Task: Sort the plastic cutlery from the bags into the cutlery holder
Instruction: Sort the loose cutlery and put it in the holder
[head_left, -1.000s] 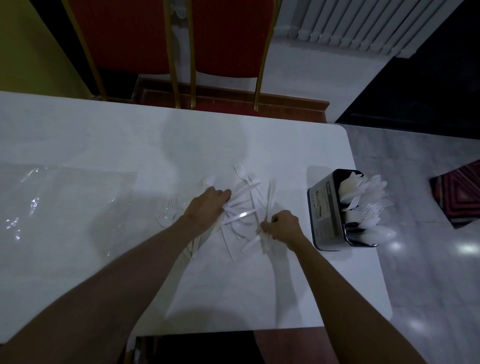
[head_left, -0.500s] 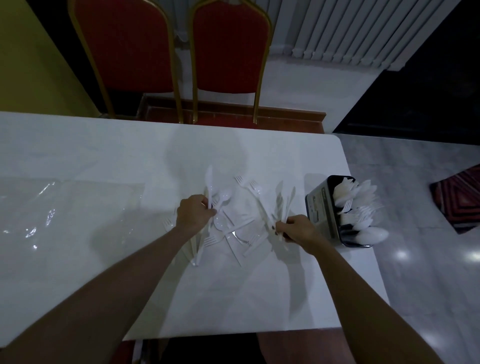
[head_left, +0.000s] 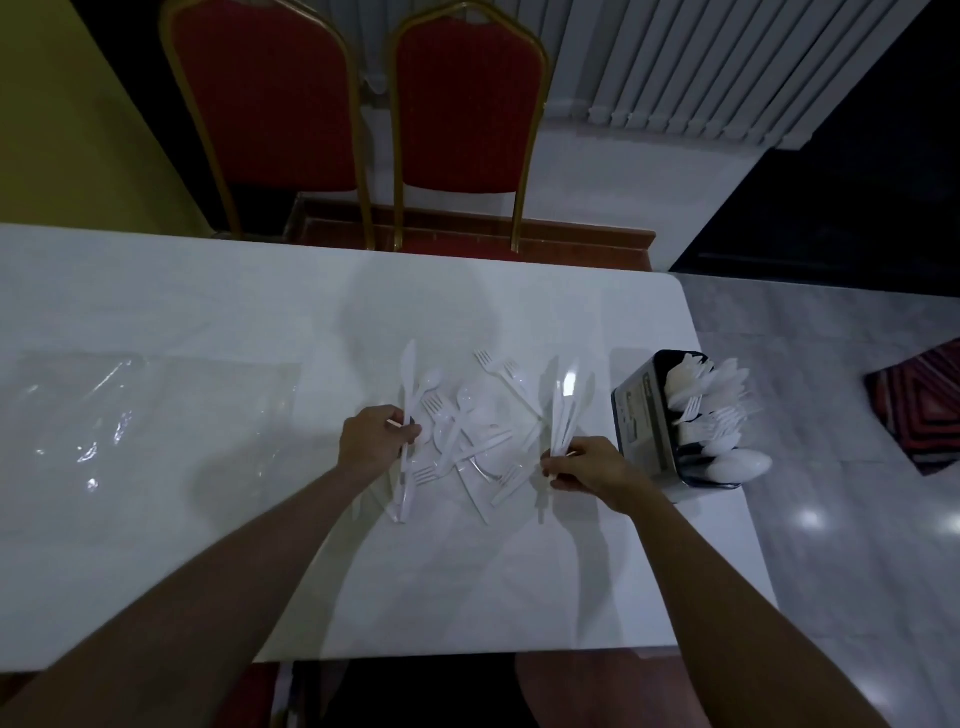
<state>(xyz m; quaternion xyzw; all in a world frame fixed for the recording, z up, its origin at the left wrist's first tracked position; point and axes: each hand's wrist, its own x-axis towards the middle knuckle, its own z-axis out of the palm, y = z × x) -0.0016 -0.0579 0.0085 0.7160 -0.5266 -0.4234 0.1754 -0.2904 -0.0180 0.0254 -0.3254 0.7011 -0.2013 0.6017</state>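
A loose pile of white plastic cutlery (head_left: 470, 434), forks, spoons and knives, lies on the white table (head_left: 208, 312) between my hands. My left hand (head_left: 371, 439) pinches a white knife (head_left: 408, 374) by its handle, blade pointing away from me. My right hand (head_left: 584, 465) grips a small bundle of knives (head_left: 569, 400), also pointing away. The black cutlery holder (head_left: 647, 415) stands at the table's right edge, just right of my right hand, filled with white spoons and forks.
An empty clear plastic bag (head_left: 145, 415) lies flat on the table's left part. Two red chairs (head_left: 452, 98) with gold frames stand behind the table. The table's right edge runs close by the holder, with tiled floor and a red rug (head_left: 922, 405) beyond.
Both hands have lifted knives out of the pile. The left hand closed on a single knife; the right hand raised its bundle and shifted slightly right, toward the holder.
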